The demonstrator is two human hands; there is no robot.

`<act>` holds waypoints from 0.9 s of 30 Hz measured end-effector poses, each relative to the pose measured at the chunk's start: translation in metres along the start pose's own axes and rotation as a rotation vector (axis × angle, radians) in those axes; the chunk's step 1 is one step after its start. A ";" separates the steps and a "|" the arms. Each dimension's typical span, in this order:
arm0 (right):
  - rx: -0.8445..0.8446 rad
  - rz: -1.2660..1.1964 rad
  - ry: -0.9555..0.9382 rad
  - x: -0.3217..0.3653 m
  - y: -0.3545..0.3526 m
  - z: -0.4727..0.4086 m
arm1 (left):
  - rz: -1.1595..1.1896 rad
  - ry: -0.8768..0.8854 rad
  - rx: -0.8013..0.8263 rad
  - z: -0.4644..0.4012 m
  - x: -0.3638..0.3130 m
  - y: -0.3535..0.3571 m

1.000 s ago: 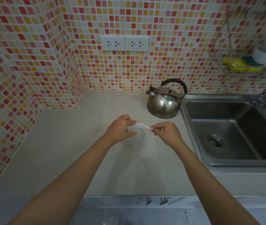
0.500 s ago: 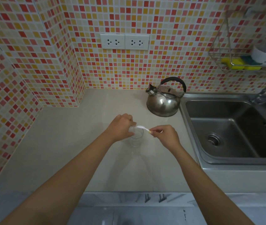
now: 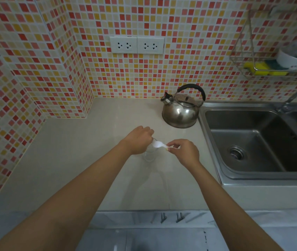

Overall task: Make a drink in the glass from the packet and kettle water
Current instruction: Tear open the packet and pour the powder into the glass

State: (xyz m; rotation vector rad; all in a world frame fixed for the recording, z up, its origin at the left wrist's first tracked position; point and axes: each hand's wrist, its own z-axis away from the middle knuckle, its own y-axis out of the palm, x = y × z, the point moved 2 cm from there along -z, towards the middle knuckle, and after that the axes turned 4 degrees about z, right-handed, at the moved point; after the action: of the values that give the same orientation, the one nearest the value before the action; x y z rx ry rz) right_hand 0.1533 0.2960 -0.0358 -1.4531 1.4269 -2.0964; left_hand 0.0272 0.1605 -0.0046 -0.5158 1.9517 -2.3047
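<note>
A clear glass [image 3: 149,154] stands on the beige counter [image 3: 68,160], mid-frame. My left hand [image 3: 138,140] is wrapped around the glass's rim and left side. My right hand [image 3: 185,151] pinches the end of a thin white packet [image 3: 159,144] that slants down to the left, its lower end over the glass mouth. Whether anything is in the glass cannot be made out. The steel kettle [image 3: 180,113] with a black handle sits behind the hands, close to the sink, untouched.
A steel double sink [image 3: 259,142] fills the right side, with a tap [image 3: 296,96] at its back. A wire rack [image 3: 270,69] on the tiled wall holds yellow sponges and a white bowl. Two double sockets [image 3: 136,44] sit on the wall above the counter.
The packet has shortened and bunched over the glass as my right hand edged closer. My left hand stays on the glass. The camera view has drifted slightly.
</note>
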 end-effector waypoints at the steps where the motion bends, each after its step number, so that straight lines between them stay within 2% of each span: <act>1: -0.003 0.012 -0.003 0.000 0.000 0.000 | -0.029 0.018 0.003 -0.001 -0.001 -0.001; 12: -0.036 0.148 -0.061 -0.001 0.000 0.001 | -0.310 0.168 0.102 -0.014 -0.016 -0.008; 27: -0.031 0.185 -0.097 0.004 -0.002 0.002 | -0.372 0.177 0.083 -0.012 -0.015 -0.011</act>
State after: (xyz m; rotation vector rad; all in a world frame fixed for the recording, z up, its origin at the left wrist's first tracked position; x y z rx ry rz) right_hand 0.1535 0.2933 -0.0317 -1.3564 1.5000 -1.8753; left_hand 0.0392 0.1779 0.0014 -0.7465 1.9635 -2.7273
